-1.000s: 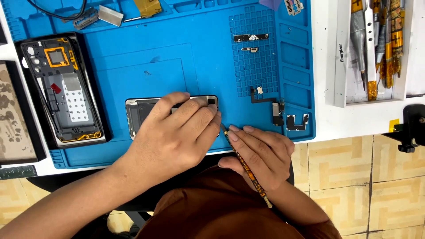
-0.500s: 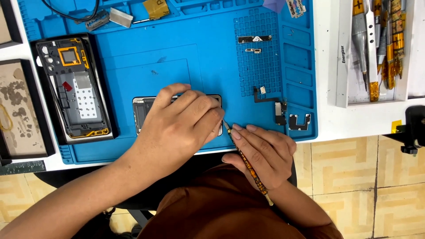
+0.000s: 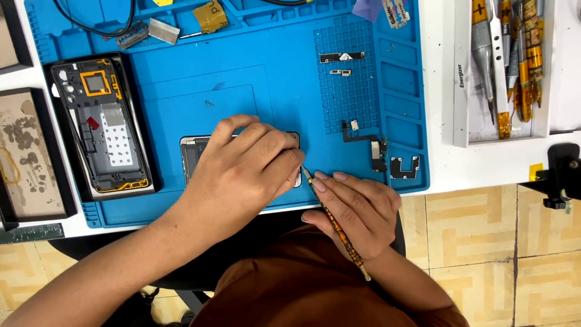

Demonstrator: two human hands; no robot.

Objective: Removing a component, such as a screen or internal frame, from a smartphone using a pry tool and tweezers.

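A big blue mat (image 3: 242, 79) is lying under everything. An open phone back (image 3: 100, 124) is sitting far left of the grip. A white tray (image 3: 463, 121) of tools is sitting far right, up high.

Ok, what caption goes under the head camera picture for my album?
Left hand steadies a phone part on the blue mat; right hand holds an orange screwdriver.
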